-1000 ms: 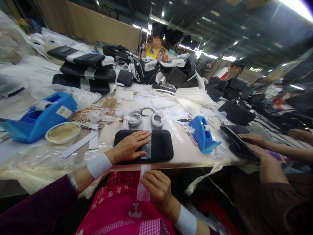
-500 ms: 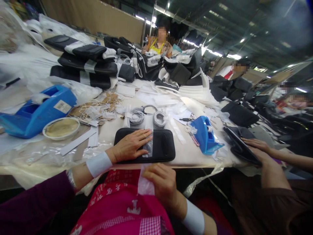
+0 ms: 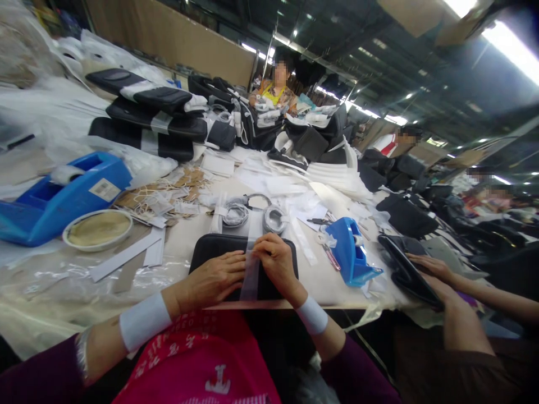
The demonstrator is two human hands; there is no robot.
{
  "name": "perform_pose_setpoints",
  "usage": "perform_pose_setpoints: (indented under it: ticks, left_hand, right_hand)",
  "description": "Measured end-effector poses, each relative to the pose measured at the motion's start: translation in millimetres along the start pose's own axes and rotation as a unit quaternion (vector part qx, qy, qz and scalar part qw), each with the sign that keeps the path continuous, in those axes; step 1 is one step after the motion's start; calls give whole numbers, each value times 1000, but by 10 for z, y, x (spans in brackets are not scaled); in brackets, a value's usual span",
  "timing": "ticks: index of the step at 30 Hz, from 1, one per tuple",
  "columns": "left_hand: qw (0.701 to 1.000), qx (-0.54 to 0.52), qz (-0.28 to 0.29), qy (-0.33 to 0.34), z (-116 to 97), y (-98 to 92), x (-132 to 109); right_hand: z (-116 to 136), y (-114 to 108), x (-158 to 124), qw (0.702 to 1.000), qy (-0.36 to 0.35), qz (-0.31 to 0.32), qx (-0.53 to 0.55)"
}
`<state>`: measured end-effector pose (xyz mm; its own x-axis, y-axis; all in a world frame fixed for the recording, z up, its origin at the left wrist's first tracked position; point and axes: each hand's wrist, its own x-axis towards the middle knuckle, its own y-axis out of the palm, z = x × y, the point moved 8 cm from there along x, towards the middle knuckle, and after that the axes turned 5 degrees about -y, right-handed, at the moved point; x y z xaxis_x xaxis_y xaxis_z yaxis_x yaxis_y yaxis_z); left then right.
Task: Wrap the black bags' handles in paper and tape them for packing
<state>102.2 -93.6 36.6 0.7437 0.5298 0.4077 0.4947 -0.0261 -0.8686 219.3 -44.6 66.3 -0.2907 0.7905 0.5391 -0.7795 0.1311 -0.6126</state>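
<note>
A flat black padded case lies at the table's front edge. My left hand rests on its left half, fingers stretched out and lying flat. A clear plastic strip runs over the middle of the case to its front edge. My right hand is above the case with its fingertips pinched on that strip, near the left fingertips. Just behind the case sit two wrapped grey coils, apparently straps, with a plastic band between them.
Blue tape dispensers stand on the left and right. A round white bowl and paper tags lie left. Black cases are stacked behind. A co-worker's hands hold a black case at right.
My right hand has risen from below the table edge onto the case, bringing the plastic strip up over it. My left hand stays flat on the case, slightly further left.
</note>
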Motion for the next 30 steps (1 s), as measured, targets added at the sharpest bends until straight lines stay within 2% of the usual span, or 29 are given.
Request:
perform_pose_setpoints:
  ticks: [4,11,18,25,30]
  left_hand:
    - [1000,-24,-1,7,-20,-6,-61]
    - [998,-38,13,-50,100,89,-112]
    - [999,-24,17,-33,93,116,-109]
    - [1000,14,11,-1,-4,59,-53]
    - [998,57,2,1,-35,42,-39]
  right_hand:
    - [-84,54,24,999,-2,9,-49]
    - [-134,63,47,996,-1,2,-94]
    - [-166,103,60,991,24,21,-129]
    - [-153,129,88,984,27,39,-174]
    - [-149,138,104,977,55,70,-194]
